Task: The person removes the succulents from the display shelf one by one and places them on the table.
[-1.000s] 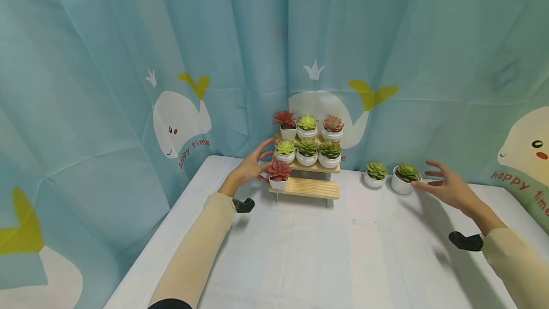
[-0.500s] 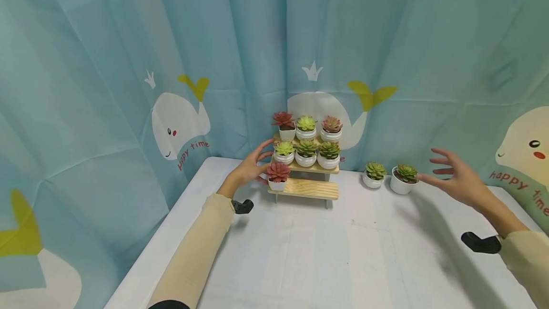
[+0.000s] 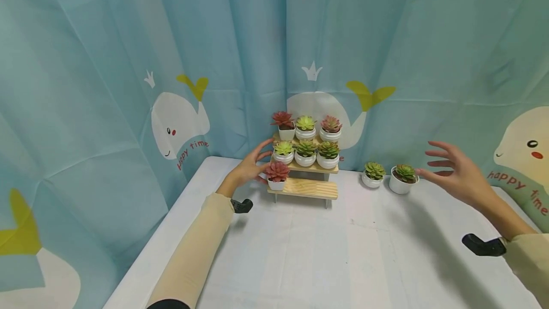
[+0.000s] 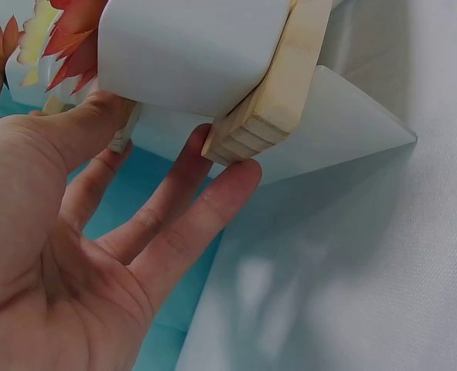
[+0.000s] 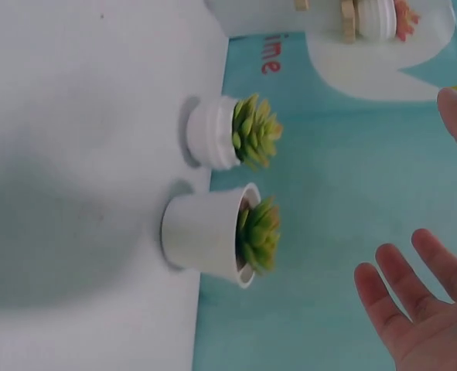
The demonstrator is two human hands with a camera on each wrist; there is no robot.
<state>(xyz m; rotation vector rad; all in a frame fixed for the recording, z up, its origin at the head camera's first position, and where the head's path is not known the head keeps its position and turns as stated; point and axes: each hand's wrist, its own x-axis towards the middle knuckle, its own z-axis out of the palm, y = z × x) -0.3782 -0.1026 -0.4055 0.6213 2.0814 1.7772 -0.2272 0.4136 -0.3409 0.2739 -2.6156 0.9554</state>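
Wooden tiered stand (image 3: 315, 189), far side, carries potted succulents (image 3: 306, 149); left hand (image 3: 246, 169), fingers spread, touches the stand's left end, presumably steadying it. Right hand (image 3: 463, 175), fingers wide, hovers near the rightmost pot (image 3: 400, 185).

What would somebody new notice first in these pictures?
Probably the three-tiered wooden stand in the middle, holding seven red and green succulents in white pots. Next, the light-blue cloth curtain behind, printed with white whales. Two more green succulents sit farther right, near a person's right hand.
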